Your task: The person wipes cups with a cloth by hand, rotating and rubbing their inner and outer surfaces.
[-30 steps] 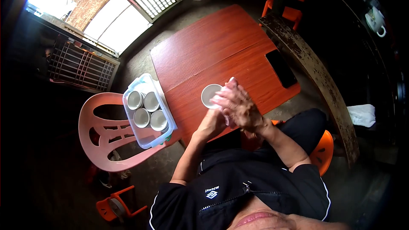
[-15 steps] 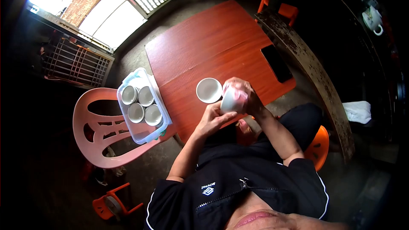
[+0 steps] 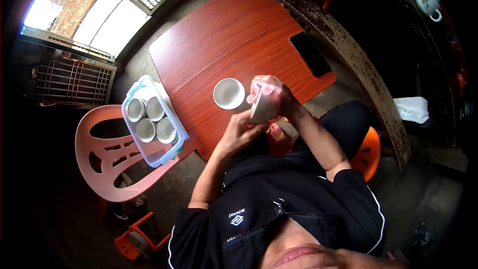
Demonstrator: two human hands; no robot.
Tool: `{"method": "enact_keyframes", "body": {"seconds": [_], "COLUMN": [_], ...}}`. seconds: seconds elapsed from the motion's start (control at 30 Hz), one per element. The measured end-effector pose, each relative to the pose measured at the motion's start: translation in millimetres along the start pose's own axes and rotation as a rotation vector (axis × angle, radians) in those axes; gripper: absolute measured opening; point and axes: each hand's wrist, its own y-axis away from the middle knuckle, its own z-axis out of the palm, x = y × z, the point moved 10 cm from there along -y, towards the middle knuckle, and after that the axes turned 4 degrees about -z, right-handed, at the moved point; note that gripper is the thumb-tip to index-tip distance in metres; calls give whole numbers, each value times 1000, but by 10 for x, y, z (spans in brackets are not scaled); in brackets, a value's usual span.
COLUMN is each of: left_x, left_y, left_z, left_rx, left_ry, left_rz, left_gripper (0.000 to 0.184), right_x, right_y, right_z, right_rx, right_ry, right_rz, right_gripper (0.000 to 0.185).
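Observation:
A white bowl (image 3: 260, 111) is tipped on its side between my hands, just above the near edge of the red-brown table. My left hand (image 3: 240, 130) grips it from below and the left, fingers closed round it. Bunched in my right hand (image 3: 274, 89) is a thin pink cloth (image 3: 267, 88), pressed against the bowl; motion blurs that hand's fingers a little. Beside them on the table, a second white bowl (image 3: 229, 93) stands upright, its inside facing up. Several more white bowls (image 3: 146, 130) sit in a clear plastic tub (image 3: 164, 159) to the left.
The tub rests on a pink plastic chair (image 3: 85, 137) against the left edge of the table (image 3: 209, 35). A black phone-like slab (image 3: 309, 54) lies at the table's right. A worn wooden plank (image 3: 348, 52) runs along the right side, with a white cloth (image 3: 411, 109) beyond it.
The held bowl has turned from partly facing up to nearly edge-on, and the right hand with the pink cloth has shifted on it. The whole view has moved slightly.

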Motion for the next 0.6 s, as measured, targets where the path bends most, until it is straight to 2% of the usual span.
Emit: {"method": "enact_keyframes", "body": {"seconds": [0.03,0.07,0.1,0.2,0.23,0.27,0.33,0.4,0.47,0.5,0.6], "left_x": [12,77,48,-99,-259,-221,-125,-79,-4,2,-89], "left_y": [20,21,-2,-27,-2,-1,1,14,-14,-32,-42], "left_z": [-18,-7,-3,-51,-102,-115,-126,-152,-216,-216,-151], "left_rx": [35,76,85,-32,-22,-37,-71,-3,103,122,96], "left_ry": [-115,-227,-240,18,144,126,84,237,350,355,405], "left_rz": [56,116,69,-190,-320,-270,-171,-183,-112,-109,-142], "left_gripper": [23,22,23,29,31,31,32,36,38,42,46], "right_x": [287,457,431,-157,-335,-516,-685,-317,257,-91,126], "right_y": [38,90,34,-29,-76,-81,-95,17,249,83,270], "right_z": [-141,20,-12,-147,86,319,407,72,-134,36,-221], "right_rx": [113,181,71,54,-63,-107,-80,87,454,138,563], "right_ry": [-342,-833,-691,391,755,1124,999,415,-370,385,-221], "right_rz": [146,375,347,188,2,-213,-160,47,344,40,384], "right_gripper": [20,24,30,32,30,29,26,22,23,25,26]}}
